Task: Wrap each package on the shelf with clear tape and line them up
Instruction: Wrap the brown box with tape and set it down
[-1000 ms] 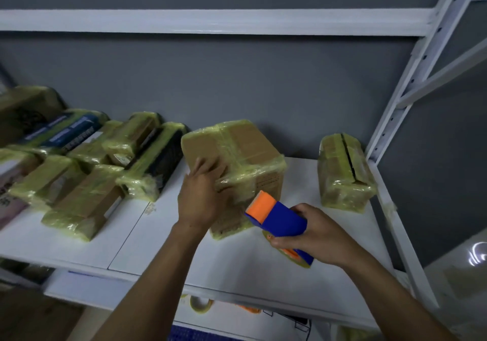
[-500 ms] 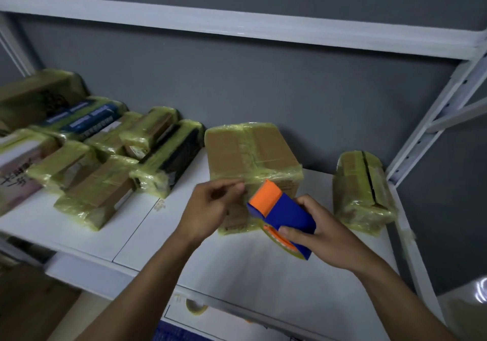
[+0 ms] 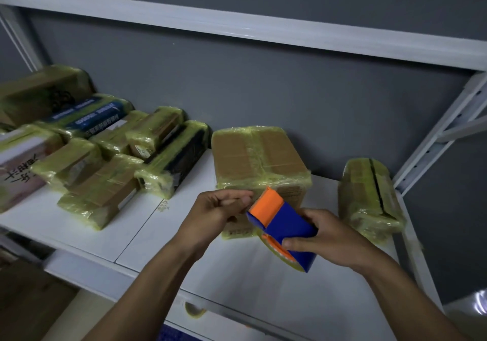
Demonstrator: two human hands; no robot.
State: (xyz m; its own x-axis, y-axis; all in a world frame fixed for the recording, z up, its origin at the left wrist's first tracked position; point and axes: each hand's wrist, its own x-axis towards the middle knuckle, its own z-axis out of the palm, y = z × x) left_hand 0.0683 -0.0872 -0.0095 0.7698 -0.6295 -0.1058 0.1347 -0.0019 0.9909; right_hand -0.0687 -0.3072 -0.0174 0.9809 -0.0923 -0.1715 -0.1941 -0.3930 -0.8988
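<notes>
A brown cardboard box wrapped in yellowish clear tape stands in the middle of the white shelf. In front of it my right hand grips a blue and orange tape dispenser, its orange cutter end pointing up and left. My left hand is just left of the cutter, thumb and fingertips pinched together at the tape end; the tape itself is too clear to make out. A smaller taped package stands to the right.
Several taped packages lie in a cluster on the left of the shelf, with a white box at the far left. An upper shelf beam runs overhead. A slanted white upright closes the right side. A tape roll lies on the lower level.
My left hand has come off the box's front and moved to the dispenser's cutter, fingers pinched. The dispenser has been raised slightly. The view has shifted to the left.
</notes>
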